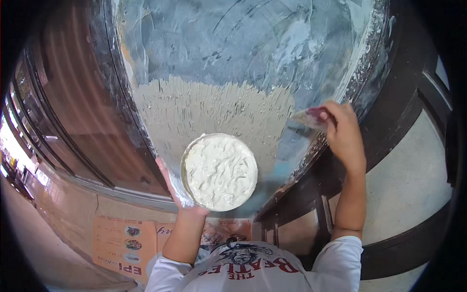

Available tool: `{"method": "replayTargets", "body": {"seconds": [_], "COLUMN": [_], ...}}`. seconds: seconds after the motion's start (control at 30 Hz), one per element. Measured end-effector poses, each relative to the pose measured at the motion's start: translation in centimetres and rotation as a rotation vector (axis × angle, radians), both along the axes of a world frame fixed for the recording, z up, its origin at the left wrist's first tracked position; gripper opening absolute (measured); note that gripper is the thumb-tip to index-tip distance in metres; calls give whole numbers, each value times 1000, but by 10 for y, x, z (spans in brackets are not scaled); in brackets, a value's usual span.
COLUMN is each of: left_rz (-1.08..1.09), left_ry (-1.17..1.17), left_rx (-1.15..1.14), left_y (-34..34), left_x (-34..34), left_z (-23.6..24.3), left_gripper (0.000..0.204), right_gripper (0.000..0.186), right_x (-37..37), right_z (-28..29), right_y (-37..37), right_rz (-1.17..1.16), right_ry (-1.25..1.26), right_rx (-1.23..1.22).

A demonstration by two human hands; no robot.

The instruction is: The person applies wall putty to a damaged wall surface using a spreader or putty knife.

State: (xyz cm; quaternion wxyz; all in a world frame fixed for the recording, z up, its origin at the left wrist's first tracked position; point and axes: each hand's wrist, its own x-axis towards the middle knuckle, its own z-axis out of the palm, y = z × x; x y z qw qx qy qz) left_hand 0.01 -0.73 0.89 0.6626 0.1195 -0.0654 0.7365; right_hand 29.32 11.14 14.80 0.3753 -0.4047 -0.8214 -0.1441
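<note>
My left hand [172, 184] supports a round tub [185, 168] from its left side and below, with most of the fingers hidden. The tub is full of thick off-white paste [222, 172], and a white smear covers part of that hand. Raised on the right, my right hand [342, 127] grips a paintbrush [308, 118] with a dark red handle; its bristles are slightly blurred. They point left, close to the right edge of a ridged beige coat [209, 108] on the panel. I cannot tell whether the bristles touch the surface.
Patchy blue-grey surface [243, 44] lies above and right of the coat. Worn dark frames [335, 155] border the panel on both sides. Brown folding panels [73, 107] stand at left. Orange printed sheets [121, 238] lie on the floor near a pale wall [411, 185] at right.
</note>
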Motion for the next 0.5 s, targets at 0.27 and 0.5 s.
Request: {"method": "replayTargets", "body": {"seconds": [0.27,0.5], "left_rz": [77,114], "left_ry": [10,45], "left_rx": [-62,-93], "left_y": [-2,-10], "left_x": [-7,-8], "left_z": [-15,-13], "left_gripper": [106,105], "right_gripper": [13,19], "right_x": [3,4], "right_z": [-36,-42], "right_y": [27,48], "right_rz": [-33,-3], "right_ry": [-30,-10], "right_rx": [29,41]}}
